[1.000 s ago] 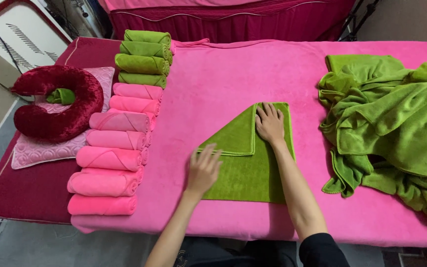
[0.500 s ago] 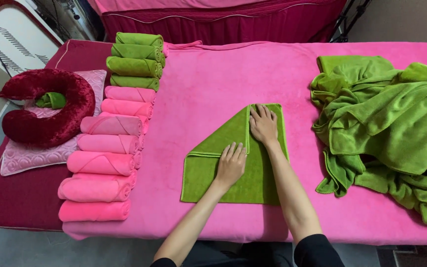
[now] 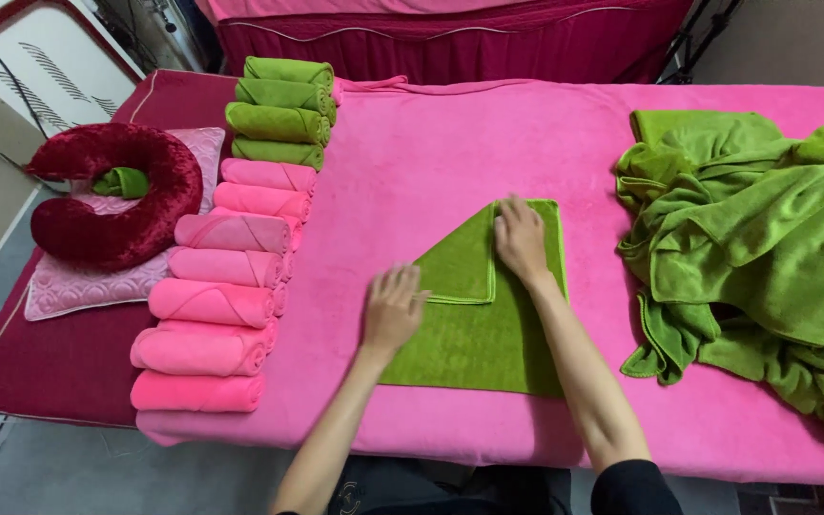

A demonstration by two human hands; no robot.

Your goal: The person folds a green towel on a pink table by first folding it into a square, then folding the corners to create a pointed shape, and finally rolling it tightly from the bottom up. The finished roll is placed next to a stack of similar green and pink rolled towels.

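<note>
**Here, a green towel half-folded on a pink table**

Centrally, a pink-covered table [image 3: 450,143] fills the frame – grey floor at lower left. The green towel [image 3: 474,334] lies at lower centre, long axis up the frame, its folded corner's diagonal edge slanting to the upper right. Both the left hand [image 3: 391,310] and the right hand [image 3: 520,238] rest flat, unclenched – gripping nothing

We are seeing four green rolled towels [image 3: 278,110] at far left, seven pink rolled towels [image 3: 221,286] nearer, one flat green towel [image 3: 488,324], one green heap [image 3: 765,248] right, one horseshoe cushion [image 3: 112,205], two hands.
</note>
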